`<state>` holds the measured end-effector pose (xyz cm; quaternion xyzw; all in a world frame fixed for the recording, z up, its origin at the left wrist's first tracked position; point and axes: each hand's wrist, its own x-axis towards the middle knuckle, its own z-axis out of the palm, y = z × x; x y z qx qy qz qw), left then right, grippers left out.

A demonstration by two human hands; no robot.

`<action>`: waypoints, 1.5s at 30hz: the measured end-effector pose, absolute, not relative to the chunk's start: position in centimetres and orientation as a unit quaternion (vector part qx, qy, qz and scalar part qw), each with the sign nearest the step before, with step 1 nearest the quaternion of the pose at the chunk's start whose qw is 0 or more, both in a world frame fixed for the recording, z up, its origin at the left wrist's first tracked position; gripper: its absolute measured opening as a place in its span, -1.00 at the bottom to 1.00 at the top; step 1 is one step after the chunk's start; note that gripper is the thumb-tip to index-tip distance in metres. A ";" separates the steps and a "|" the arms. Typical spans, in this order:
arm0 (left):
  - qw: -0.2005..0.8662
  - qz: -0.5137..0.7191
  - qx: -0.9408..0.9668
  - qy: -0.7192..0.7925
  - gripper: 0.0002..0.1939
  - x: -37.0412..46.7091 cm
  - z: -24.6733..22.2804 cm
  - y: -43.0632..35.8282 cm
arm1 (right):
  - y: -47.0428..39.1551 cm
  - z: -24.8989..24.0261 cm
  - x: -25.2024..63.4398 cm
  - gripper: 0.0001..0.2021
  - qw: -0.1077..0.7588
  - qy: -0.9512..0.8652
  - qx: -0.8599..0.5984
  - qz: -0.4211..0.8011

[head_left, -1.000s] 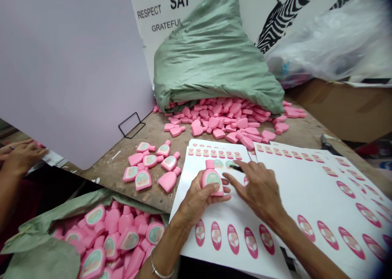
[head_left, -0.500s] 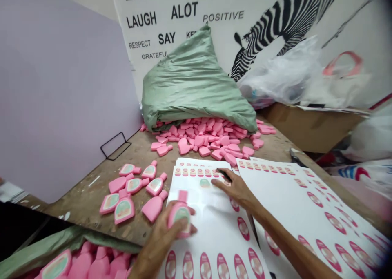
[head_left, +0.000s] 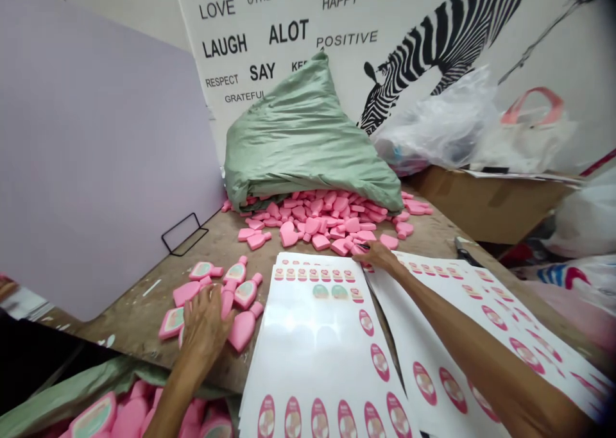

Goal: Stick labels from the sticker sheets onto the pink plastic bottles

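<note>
My left hand [head_left: 205, 322] is over the group of pink bottles at the left, its fingers curled around a pink bottle [head_left: 228, 299] that shows past the fingertips. Some bottles beside it, like this one [head_left: 235, 271], carry a pale green label; others are plain. My right hand [head_left: 378, 255] reaches to the top right corner of the sticker sheet [head_left: 308, 354], close to the loose pink pieces, with a thin dark tool [head_left: 364, 246] between its fingers. Oval pink stickers and two green ones remain on the sheet.
A green sack [head_left: 308, 136] spills a pile of pink bottles [head_left: 312, 223] at the back. More sticker sheets [head_left: 433, 335] lie right. A wire stand [head_left: 185, 236] is left, a cardboard box [head_left: 486, 201] right, another sack of bottles [head_left: 129, 419] below.
My left hand has moved left from over the sheet to the bottle group. My right hand has moved up and slightly right, off the green stickers, still with the dark tool.
</note>
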<state>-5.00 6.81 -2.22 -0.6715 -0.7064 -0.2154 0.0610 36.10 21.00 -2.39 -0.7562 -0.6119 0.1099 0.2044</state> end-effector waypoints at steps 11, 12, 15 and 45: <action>-0.656 -0.481 -0.404 -0.417 -0.50 10.9 2.0 3.8 | 9.0 -1.2 28.6 -0.54 0.387 -0.645 -0.566 0.337; -0.672 -0.480 -0.387 -0.409 -0.49 12.2 1.5 3.5 | 7.3 -1.7 27.5 -0.58 0.397 -0.631 -0.560 0.360; -0.670 -0.460 -0.394 -0.430 -0.54 13.9 0.2 2.9 | 3.9 -2.8 26.0 -0.60 0.408 -0.582 -0.564 0.420; -0.580 -0.451 -0.463 -0.496 -0.55 14.4 -3.5 7.9 | 10.4 -4.8 31.4 -0.84 0.245 -0.735 -0.628 0.074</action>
